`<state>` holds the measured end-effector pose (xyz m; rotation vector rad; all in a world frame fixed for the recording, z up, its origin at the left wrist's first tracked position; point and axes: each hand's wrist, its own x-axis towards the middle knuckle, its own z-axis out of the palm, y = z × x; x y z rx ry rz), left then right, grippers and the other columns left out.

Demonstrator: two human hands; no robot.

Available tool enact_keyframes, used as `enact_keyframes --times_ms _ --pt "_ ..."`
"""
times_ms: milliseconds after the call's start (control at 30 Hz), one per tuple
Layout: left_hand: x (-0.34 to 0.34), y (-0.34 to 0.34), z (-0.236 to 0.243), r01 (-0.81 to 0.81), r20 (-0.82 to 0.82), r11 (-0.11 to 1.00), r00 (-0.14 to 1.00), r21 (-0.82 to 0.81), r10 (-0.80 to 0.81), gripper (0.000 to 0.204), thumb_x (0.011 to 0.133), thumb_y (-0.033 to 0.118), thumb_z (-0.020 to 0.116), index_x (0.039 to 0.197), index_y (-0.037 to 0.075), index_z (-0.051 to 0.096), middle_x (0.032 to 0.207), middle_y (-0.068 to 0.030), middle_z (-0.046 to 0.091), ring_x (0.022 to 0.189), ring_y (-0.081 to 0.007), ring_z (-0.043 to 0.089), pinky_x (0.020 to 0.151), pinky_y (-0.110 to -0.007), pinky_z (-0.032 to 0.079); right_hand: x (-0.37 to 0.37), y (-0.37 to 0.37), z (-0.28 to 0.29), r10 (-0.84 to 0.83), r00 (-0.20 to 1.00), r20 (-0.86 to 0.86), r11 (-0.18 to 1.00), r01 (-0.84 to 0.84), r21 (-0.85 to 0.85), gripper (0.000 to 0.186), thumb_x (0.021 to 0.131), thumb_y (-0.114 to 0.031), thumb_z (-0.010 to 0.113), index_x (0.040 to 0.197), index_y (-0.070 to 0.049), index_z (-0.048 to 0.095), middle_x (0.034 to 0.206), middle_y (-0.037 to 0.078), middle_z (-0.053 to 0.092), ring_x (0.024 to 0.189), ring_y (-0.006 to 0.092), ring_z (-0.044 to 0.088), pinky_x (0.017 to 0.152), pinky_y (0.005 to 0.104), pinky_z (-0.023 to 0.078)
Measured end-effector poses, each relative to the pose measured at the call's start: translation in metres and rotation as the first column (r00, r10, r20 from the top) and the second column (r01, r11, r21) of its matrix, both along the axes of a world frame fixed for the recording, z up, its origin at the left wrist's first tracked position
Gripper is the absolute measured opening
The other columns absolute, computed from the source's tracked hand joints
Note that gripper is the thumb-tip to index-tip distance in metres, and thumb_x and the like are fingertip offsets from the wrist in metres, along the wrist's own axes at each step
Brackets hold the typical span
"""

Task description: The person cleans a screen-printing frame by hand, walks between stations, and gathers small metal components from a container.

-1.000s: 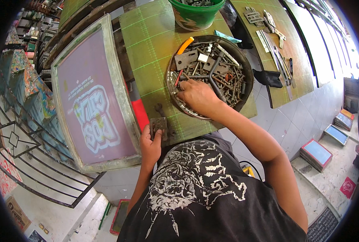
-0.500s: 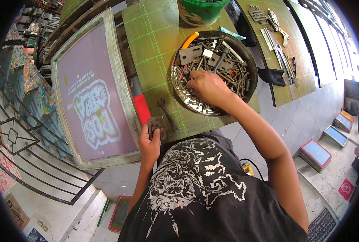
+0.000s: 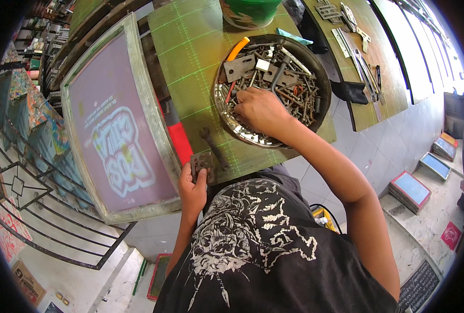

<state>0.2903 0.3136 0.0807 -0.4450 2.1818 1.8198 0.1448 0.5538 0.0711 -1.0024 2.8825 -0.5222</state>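
Observation:
My right hand (image 3: pixel 262 110) reaches into a round metal pan (image 3: pixel 323 78) full of bolts and screws (image 3: pixel 301 99). Its fingers are bent down among the small hardware, and whatever they pinch is hidden under the hand. Close to the table's near edge, my left hand (image 3: pixel 193 189) grips a small dark metal plate with holes (image 3: pixel 201 166). Just beyond that plate lies an open-end wrench (image 3: pixel 213 147). A flat metal bracket with holes (image 3: pixel 240 68), an orange handle (image 3: pixel 238 48) and a small white block (image 3: pixel 262 65) rest in the pan's far part.
A framed printing screen (image 3: pixel 114 125) stands at left beside the green gridded table (image 3: pixel 174 44). Behind the pan is a green bucket (image 3: pixel 250 11). Metal brackets (image 3: pixel 365 39) and long tools (image 3: pixel 365 73) lie on another board at right. A black railing (image 3: pixel 49 208) is at lower left.
The right hand has shifted slightly within the pan, its fingers still down among the bolts. My left hand keeps hold of the metal plate. The whole view has moved a little.

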Motion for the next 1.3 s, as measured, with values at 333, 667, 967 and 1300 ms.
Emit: enact_keyframes --times_ms 333,667,967,1300 --pt "-0.002 0.005 -0.007 0.043 0.018 0.999 0.999 -0.018 -0.042 0.016 0.095 0.002 0.053 0.109 -0.001 0.057 0.095 -0.0041 0.066 0.086 -0.0091 0.06 0.078 -0.024 0.047 0.001 0.001 -0.006 0.009 1.0 -0.014 0.999 -0.009 -0.049 0.01 0.071 -0.017 0.066 0.077 -0.008 0.067 0.083 0.008 0.056 0.086 0.0261 0.057 0.075 0.0385 0.049" --pt "-0.011 0.012 -0.002 0.018 0.018 1.0 1.0 0.005 -0.019 0.016 0.094 0.001 0.053 0.11 -0.002 0.057 0.094 -0.0043 0.066 0.083 -0.0088 0.06 0.076 -0.023 0.047 -0.003 0.008 0.0 -0.022 0.995 0.096 0.977 0.042 -0.209 0.01 0.077 -0.014 0.064 0.082 -0.005 0.065 0.084 0.012 0.056 0.087 0.0311 0.059 0.076 0.0425 0.048" --pt "-0.017 0.016 -0.01 0.016 -0.014 0.999 1.0 -0.036 -0.016 0.031 0.093 0.003 0.056 0.123 -0.002 0.05 0.101 -0.0081 0.066 0.09 -0.0139 0.062 0.079 -0.027 0.048 0.009 0.03 0.04 -0.075 0.941 0.33 0.912 0.199 -0.36 0.012 0.083 -0.008 0.062 0.093 -0.002 0.06 0.09 0.015 0.058 0.092 0.0363 0.058 0.079 0.0431 0.047" --pt "-0.032 0.036 -0.006 0.379 0.023 0.852 0.917 -0.361 -0.398 0.049 0.09 0.014 0.057 0.135 0.007 0.037 0.104 -0.0253 0.064 0.097 -0.0404 0.062 0.083 -0.044 0.047 0.036 0.047 0.054 -0.165 0.862 0.479 0.843 0.376 -0.385 0.011 0.087 -0.006 0.058 0.095 0.0 0.054 0.093 0.017 0.059 0.092 0.0374 0.058 0.081 0.0434 0.046"
